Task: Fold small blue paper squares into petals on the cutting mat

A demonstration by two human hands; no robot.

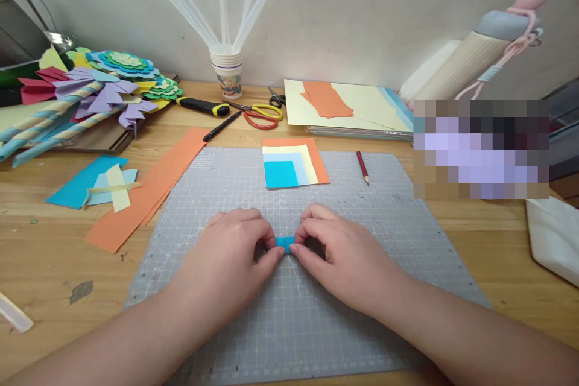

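Low in the middle of the frame, two bare hands meet over a small blue paper piece. The left hand pinches its left end between thumb and forefinger, the other fingers curled down toward the mat, and the right hand does the same at the right end, the two thumb tips almost touching. The small blue paper piece shows as a short strip between them; the fingertips cover its ends, so from where I stand I can't be sure whether it is folded.

Under both hands lies a grey cutting mat marked with a fine white grid. Just above centre, four paper squares overlap, bright blue on top, then pale blue, cream and orange. To their right a dark red pencil rests on the mat with its tip pointing down.

On the left side, long orange strips run diagonally, next to a bright blue sheet with paler pieces over it. At upper left there's a heap of paper flowers. Near the top middle, a stack of paper cups holds whitish strips, and scissors with red and yellow handles lie just below.
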